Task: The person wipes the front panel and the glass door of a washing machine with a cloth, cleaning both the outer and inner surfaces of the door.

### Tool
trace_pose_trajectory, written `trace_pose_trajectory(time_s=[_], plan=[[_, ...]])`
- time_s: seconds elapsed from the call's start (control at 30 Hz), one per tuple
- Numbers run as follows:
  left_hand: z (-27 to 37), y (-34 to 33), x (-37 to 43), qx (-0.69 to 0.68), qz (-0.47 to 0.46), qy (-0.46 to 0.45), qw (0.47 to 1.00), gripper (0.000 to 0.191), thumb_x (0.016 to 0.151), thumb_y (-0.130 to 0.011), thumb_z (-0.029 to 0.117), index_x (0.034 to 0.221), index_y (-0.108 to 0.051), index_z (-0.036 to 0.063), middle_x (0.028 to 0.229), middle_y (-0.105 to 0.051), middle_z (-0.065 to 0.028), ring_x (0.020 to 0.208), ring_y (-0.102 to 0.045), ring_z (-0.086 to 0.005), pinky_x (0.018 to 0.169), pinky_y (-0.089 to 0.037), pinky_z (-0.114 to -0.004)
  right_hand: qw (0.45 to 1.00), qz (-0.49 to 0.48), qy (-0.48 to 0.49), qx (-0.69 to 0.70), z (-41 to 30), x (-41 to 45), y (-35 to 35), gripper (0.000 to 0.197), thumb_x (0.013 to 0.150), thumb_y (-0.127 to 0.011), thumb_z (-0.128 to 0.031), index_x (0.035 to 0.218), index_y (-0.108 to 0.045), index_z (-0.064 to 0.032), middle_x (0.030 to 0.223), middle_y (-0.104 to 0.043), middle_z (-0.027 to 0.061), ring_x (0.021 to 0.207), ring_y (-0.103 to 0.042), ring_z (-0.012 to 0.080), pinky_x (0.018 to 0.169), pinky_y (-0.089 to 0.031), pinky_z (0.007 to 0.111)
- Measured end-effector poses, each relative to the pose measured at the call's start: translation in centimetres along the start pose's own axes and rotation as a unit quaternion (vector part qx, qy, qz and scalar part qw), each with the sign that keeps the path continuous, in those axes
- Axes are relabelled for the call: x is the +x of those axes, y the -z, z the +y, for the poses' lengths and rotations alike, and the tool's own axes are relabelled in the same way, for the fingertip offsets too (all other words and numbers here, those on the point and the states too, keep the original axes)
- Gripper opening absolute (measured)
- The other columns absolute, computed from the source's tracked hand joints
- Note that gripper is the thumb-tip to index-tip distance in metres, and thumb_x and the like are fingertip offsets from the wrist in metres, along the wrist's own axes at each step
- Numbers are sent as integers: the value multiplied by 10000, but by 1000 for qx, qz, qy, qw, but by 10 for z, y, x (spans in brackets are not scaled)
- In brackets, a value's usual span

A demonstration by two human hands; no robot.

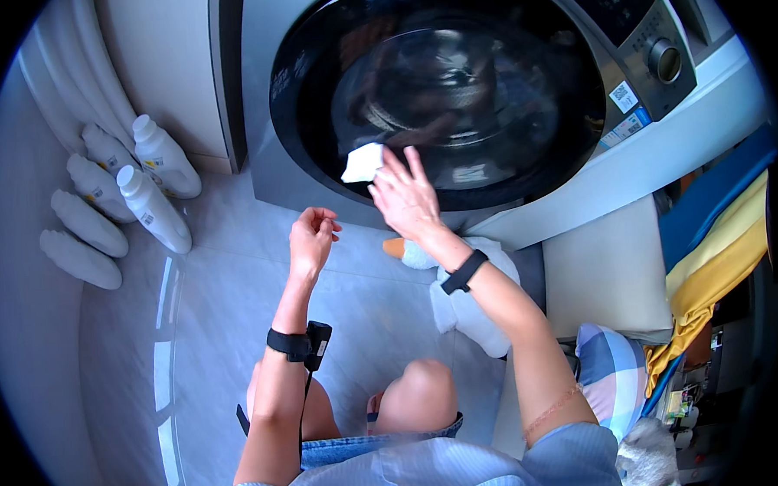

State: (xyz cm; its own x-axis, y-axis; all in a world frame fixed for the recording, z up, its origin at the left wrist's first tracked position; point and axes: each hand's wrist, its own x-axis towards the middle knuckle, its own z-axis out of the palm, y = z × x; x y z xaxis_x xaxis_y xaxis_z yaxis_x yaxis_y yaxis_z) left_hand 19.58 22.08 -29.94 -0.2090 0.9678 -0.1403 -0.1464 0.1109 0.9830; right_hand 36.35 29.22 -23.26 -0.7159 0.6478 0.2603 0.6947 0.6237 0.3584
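Note:
The dark round glass door (447, 90) of a front-loading washing machine lies before me. My right hand (405, 193) is spread over the door's lower rim, its fingers apart. A small white cloth or tissue (363, 163) shows at its fingertips; whether the fingers grip it or only press it against the glass, I cannot tell. My left hand (315, 241) is held below and left of the door, above the floor, with its fingers loosely curled and nothing visible in them.
Several white plastic bottles (155, 211) stand on the floor at the left. A white plush toy (476, 304) with an orange beak lies beneath my right forearm. To the right are a beige padded seat (605, 272), a checked cushion (613, 376) and yellow fabric (722, 274).

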Motion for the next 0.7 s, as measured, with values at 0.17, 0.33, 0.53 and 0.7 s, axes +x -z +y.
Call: trace_pose_trajectory(time_s=[0.17,0.33,0.53,0.7], plan=[[3,5,0,10,1,21,1000,155,889,-437,-8,919,-587,-35,777,-636,-93,707,-622,-142,656,-525,-277,974,161,-141,-73,47,-11,88,287,907,-510,-227,1003,-646,7,1119,-587,202,1170,-496,332,1095,-187,552],[1,7,2,-28,10,24,999,156,893,-436,-11,925,-586,-37,781,-631,-91,713,-619,-138,663,-522,-273,912,342,-141,-177,84,20,127,371,915,-504,-214,1217,-528,1,1199,-543,225,1173,-482,360,1069,-289,493],[4,8,3,-45,12,19,999,160,891,-433,-15,927,-587,-40,777,-628,-91,705,-618,-141,657,-523,-273,909,365,-114,-167,50,68,108,367,905,-511,-255,1146,-584,13,1229,-536,207,1213,-451,367,1067,-285,511],[8,12,1,-63,28,10,998,156,881,-438,-14,923,-585,-46,765,-627,-85,691,-616,-137,643,-521,-275,958,263,-4,-117,-1,91,77,379,881,-537,-246,1136,-600,26,1241,-525,204,1259,-410,352,1088,-210,513]])
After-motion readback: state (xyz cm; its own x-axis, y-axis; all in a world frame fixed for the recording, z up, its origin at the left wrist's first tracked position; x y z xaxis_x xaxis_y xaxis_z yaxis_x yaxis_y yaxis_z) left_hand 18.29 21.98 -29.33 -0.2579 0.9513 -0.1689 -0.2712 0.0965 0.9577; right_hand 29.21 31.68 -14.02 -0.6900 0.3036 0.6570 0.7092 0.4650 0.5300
